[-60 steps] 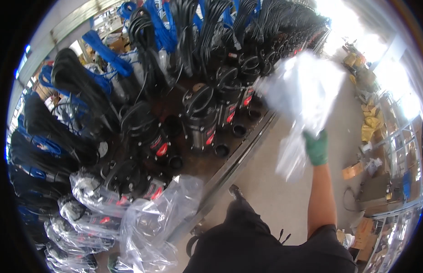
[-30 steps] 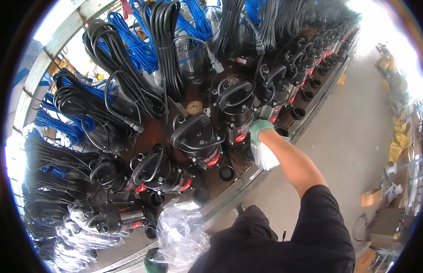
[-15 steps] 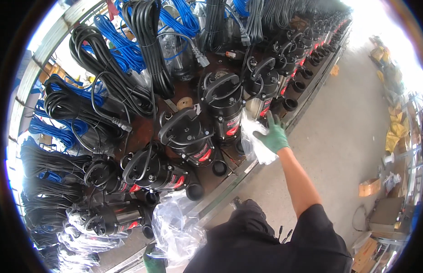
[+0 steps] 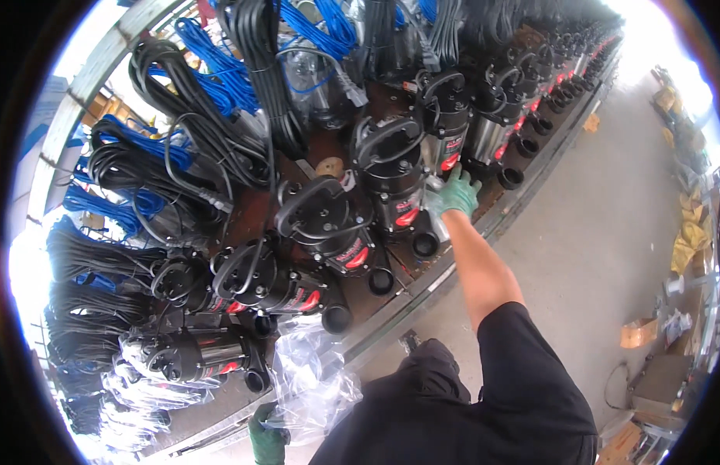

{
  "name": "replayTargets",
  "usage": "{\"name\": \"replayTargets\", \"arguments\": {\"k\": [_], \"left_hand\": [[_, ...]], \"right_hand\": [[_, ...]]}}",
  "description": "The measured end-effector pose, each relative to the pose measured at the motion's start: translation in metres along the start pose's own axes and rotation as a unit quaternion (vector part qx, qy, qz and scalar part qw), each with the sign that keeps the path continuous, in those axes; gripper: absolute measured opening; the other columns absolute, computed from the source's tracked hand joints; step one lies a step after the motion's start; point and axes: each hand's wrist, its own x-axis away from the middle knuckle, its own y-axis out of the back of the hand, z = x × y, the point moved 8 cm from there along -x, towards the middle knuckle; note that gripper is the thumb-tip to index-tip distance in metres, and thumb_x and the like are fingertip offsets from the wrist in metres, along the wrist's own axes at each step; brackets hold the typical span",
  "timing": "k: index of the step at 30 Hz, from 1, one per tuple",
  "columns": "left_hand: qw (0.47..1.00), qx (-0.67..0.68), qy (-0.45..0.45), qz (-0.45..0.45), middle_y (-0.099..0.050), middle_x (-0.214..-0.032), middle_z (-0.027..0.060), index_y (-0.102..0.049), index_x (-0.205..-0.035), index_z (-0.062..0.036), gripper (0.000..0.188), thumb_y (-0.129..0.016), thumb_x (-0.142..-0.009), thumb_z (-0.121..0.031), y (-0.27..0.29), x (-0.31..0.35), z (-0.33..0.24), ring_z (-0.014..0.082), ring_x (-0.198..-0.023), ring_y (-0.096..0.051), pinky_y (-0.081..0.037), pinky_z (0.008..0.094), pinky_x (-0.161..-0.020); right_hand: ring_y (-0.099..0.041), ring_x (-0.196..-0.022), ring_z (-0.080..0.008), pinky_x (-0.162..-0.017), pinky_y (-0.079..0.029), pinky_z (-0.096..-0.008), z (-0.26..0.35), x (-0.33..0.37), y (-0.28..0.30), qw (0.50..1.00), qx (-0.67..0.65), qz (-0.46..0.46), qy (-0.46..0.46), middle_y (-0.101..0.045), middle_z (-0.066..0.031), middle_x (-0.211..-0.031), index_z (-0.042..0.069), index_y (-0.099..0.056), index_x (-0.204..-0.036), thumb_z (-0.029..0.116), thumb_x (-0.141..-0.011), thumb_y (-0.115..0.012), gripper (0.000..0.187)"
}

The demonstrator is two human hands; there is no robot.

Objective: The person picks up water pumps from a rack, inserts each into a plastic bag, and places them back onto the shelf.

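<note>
My right hand [image 4: 459, 195], in a green glove, is at the lower front of a black and silver submersible pump [image 4: 446, 124] with a red label. Its fingers are bent over a crumpled clear plastic bag [image 4: 434, 200], which shows beside the palm. My left hand [image 4: 265, 435], also gloved in green, is low at the bottom edge with its fingers curled and partly hidden. It grips loose clear plastic bags [image 4: 309, 380] that spread out beside it. Nearer pumps [image 4: 388, 174] with black handles stand left of my right hand; another pump [image 4: 201, 355] lies tilted at the near left.
Coiled black cables [image 4: 193, 116] with plugs and blue ropes [image 4: 213, 58] lie behind the pumps. A long row of pumps recedes at the upper right. The bench's metal edge [image 4: 437, 287] runs diagonally beside a grey floor. A cardboard box [image 4: 639, 333] sits on the right.
My right hand has moved a little left and closer to the pump, its fingers now bent. The plastic bag is bunched beside it instead of hanging down. My left hand shows more.
</note>
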Motion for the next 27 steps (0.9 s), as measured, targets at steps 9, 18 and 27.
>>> {"name": "replayTargets", "arguments": {"k": [9,18,27], "left_hand": [[0.968,0.165,0.029,-0.189,-0.069,-0.1,0.0009,-0.066,-0.122,0.0013,0.042,-0.066,-0.087,-0.023,0.05,0.024,0.019,0.0075,-0.08,-0.06,-0.047,0.0231,-0.064],[0.9,0.364,-0.14,-0.195,-0.063,-0.085,-0.006,-0.063,-0.116,-0.0014,0.054,-0.076,-0.094,-0.049,0.022,0.003,-0.02,0.0022,-0.068,-0.053,-0.039,0.0207,-0.054],[0.819,0.511,0.1,-0.242,-0.062,-0.087,-0.0039,-0.066,-0.124,-0.0095,0.034,-0.059,-0.102,-0.035,0.029,0.049,0.163,0.009,-0.074,-0.059,-0.049,0.0265,-0.063]], "right_hand": [[-0.069,-0.104,-0.0375,-0.093,-0.054,-0.0458,-0.036,-0.012,0.059,0.886,-0.135,-0.184,0.403,-0.072,-0.0218,-0.111,0.004,-0.072,-0.116,0.03,-0.097,-0.065,0.033],[-0.06,-0.126,-0.0408,-0.105,-0.05,-0.0455,0.149,0.444,0.146,0.702,-0.306,0.267,0.584,-0.053,-0.0236,-0.146,0.001,-0.04,-0.155,0.006,-0.078,-0.079,0.086],[-0.072,-0.092,-0.0196,-0.08,-0.057,-0.0344,0.174,0.475,0.018,0.494,-0.556,0.662,0.089,-0.071,-0.0067,-0.105,0.008,-0.07,-0.109,0.032,-0.099,-0.067,0.026]]}}
